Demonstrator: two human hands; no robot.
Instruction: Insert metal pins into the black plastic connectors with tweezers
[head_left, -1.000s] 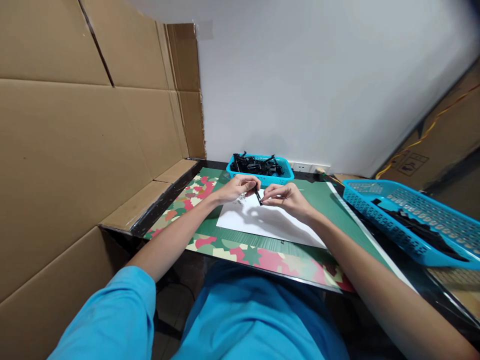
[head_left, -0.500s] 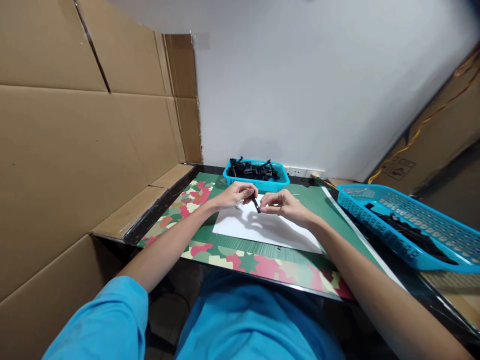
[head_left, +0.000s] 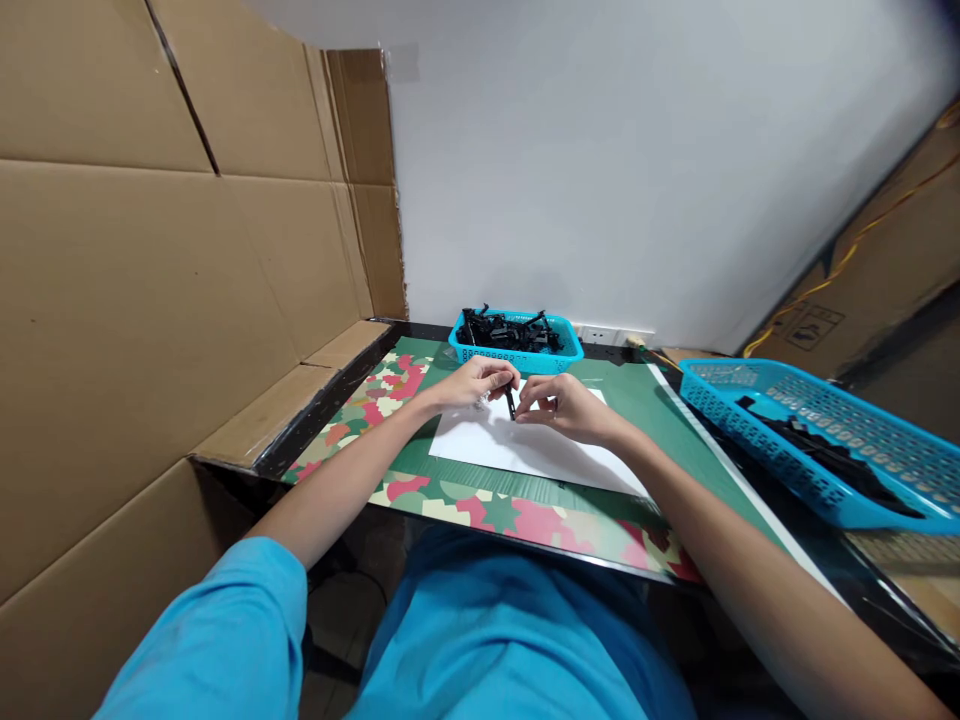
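Above a white sheet (head_left: 517,452), my left hand (head_left: 480,383) grips the upper end of a small, narrow black part (head_left: 511,402). The part hangs tilted, close to upright. My right hand (head_left: 564,407) is at its lower end, thumb and fingertips pinched together there. Whether anything else lies between the right fingertips is too small to tell. Just behind the hands stands a blue basket (head_left: 517,364) heaped with black plastic pieces (head_left: 510,331).
A larger blue basket (head_left: 795,480) with long black parts (head_left: 840,458) stands at the right. Cardboard panels (head_left: 150,310) rise at the left and a white wall (head_left: 600,180) at the back. The green mat (head_left: 645,400) has a patterned border (head_left: 510,515).
The black part has swung closer to upright between my hands, and the right fingertips have shifted slightly left. The whole view has shifted a little.
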